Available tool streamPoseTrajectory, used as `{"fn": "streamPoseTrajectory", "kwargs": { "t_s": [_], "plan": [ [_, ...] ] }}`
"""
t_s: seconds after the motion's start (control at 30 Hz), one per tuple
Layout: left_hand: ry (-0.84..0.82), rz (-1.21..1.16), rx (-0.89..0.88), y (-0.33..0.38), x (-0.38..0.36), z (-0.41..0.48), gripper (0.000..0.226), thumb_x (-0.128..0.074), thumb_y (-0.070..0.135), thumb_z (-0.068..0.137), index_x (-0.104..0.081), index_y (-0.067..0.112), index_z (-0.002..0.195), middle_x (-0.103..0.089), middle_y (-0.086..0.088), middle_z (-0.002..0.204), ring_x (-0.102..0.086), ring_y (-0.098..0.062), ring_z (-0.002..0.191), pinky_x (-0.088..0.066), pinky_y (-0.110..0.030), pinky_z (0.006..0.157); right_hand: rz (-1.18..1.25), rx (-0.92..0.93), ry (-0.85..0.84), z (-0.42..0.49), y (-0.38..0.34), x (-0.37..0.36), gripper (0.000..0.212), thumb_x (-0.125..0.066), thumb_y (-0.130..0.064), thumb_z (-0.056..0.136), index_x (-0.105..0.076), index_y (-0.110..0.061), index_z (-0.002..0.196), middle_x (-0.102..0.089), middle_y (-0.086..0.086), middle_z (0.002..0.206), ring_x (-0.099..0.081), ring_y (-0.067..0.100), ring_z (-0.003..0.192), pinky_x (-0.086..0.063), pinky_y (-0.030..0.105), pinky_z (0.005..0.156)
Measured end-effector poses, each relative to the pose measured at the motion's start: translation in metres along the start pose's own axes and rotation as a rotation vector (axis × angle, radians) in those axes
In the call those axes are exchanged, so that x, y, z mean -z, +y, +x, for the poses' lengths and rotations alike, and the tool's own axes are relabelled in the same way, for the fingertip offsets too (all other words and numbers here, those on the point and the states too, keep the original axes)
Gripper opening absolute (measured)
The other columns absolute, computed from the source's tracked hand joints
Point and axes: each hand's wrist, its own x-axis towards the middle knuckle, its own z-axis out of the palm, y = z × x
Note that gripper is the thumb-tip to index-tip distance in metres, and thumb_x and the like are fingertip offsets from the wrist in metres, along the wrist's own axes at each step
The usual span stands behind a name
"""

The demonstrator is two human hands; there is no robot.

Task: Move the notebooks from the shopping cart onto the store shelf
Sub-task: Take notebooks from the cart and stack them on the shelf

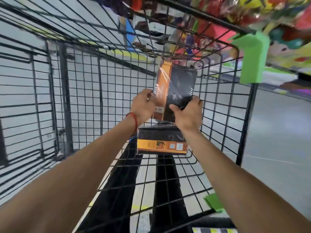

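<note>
Wire cart, both hands (left, right) outstretched, clamped on a wrapped notebook.

One wide-angle view only, worn on the person's head, facing forward and steeply down into the wire shopping cart. Both forearms run from the bottom edge toward the centre, close to the lens. The grey floor shows through the mesh, and blurred shelf goods fill the upper right corner.
</note>
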Motion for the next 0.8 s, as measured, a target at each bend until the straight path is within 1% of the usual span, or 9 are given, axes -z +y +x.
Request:
{"fn": "streamPoseTrajectory", "kwargs": {
  "t_s": [0.1, 0.23, 0.33, 0.4, 0.53, 0.6, 0.67, 0.73, 0.8],
  "plan": [
    [-0.023, -0.002, 0.024, 0.001, 0.0, 0.002, 0.027, -0.038, 0.023, 0.105, -0.059, 0.014, 0.119, -0.066, -0.008, 0.106, -0.059, -0.018, 0.084, -0.047, -0.029, 0.072, 0.018, -0.04, 0.017, -0.001, -0.001, 0.005, 0.065, -0.083, -0.039, 0.076, -0.048, -0.015, 0.126, -0.06, 0.005, 0.122, -0.062, 0.028, 0.111, -0.051, 0.04, 0.086],
    [-0.019, -0.07, 0.057, 0.002, -0.004, 0.001, 0.027, -0.035, 0.025, 0.103, -0.057, 0.012, 0.111, -0.069, -0.006, 0.095, -0.064, -0.019, 0.082, -0.055, -0.034, 0.071, 0.065, -0.051, 0.061, -0.008, -0.001, 0.012, 0.055, -0.085, -0.036, 0.074, -0.049, -0.018, 0.112, -0.068, -0.001, 0.104, -0.065, 0.022, 0.089, -0.051, 0.034, 0.076],
    [0.008, -0.013, 0.067, 0.003, -0.005, 0.0, 0.028, -0.036, 0.021, 0.105, -0.057, 0.008, 0.119, -0.064, -0.009, 0.105, -0.059, -0.019, 0.085, -0.042, -0.019, 0.061, 0.109, -0.026, 0.072, -0.016, 0.002, 0.02, 0.055, -0.084, -0.031, 0.076, -0.042, -0.02, 0.109, -0.066, -0.004, 0.095, -0.062, 0.017, 0.08, -0.051, 0.032, 0.072],
    [0.016, -0.046, 0.075, 0.003, -0.006, 0.001, 0.026, -0.038, 0.019, 0.104, -0.056, 0.008, 0.119, -0.066, -0.008, 0.107, -0.06, -0.014, 0.08, -0.041, -0.018, 0.058, 0.12, -0.017, 0.058, -0.022, 0.004, 0.022, 0.057, -0.082, -0.029, 0.078, -0.038, -0.02, 0.114, -0.068, -0.002, 0.091, -0.067, 0.019, 0.078, -0.055, 0.033, 0.071],
    [0.008, -0.113, 0.119, 0.002, -0.012, 0.002, 0.025, -0.047, 0.019, 0.103, -0.052, 0.009, 0.125, -0.067, -0.001, 0.095, -0.056, -0.005, 0.066, -0.038, -0.008, 0.045, 0.147, -0.011, 0.088, -0.035, 0.003, 0.029, 0.055, -0.078, -0.025, 0.082, -0.037, -0.019, 0.117, -0.066, -0.003, 0.081, -0.067, 0.021, 0.074, -0.048, 0.03, 0.065],
    [0.028, -0.104, 0.141, 0.002, -0.015, 0.0, 0.033, -0.057, 0.024, 0.099, -0.05, 0.011, 0.128, -0.066, 0.0, 0.094, -0.058, -0.008, 0.067, -0.042, -0.01, 0.05, 0.142, 0.012, 0.108, -0.043, 0.004, 0.034, 0.053, -0.077, -0.023, 0.083, -0.038, -0.019, 0.118, -0.065, -0.003, 0.08, -0.065, 0.021, 0.074, -0.043, 0.028, 0.064],
    [0.063, -0.048, 0.151, -0.001, -0.021, 0.0, 0.039, -0.066, 0.028, 0.093, -0.05, 0.013, 0.125, -0.064, 0.001, 0.095, -0.061, -0.015, 0.079, -0.049, -0.023, 0.066, 0.121, 0.046, 0.12, -0.05, 0.005, 0.038, 0.054, -0.075, -0.023, 0.085, -0.038, -0.021, 0.124, -0.064, -0.004, 0.081, -0.063, 0.02, 0.073, -0.042, 0.028, 0.065],
    [0.086, -0.042, 0.164, -0.003, -0.027, -0.001, 0.042, -0.075, 0.027, 0.084, -0.049, 0.016, 0.115, -0.061, 0.001, 0.098, -0.063, -0.018, 0.087, -0.055, -0.034, 0.076, 0.104, 0.062, 0.13, -0.054, 0.008, 0.041, 0.059, -0.074, -0.024, 0.086, -0.038, -0.024, 0.133, -0.061, -0.005, 0.082, -0.058, 0.019, 0.073, -0.045, 0.028, 0.068],
    [0.125, 0.026, 0.152, -0.002, -0.032, -0.002, 0.046, -0.082, 0.031, 0.076, -0.051, 0.014, 0.105, -0.062, -0.003, 0.102, -0.063, -0.02, 0.091, -0.056, -0.037, 0.079, 0.094, 0.051, 0.145, -0.054, 0.011, 0.043, 0.06, -0.074, -0.026, 0.086, -0.041, -0.026, 0.136, -0.065, -0.003, 0.085, -0.061, 0.02, 0.077, -0.051, 0.032, 0.072]
  ]
}}
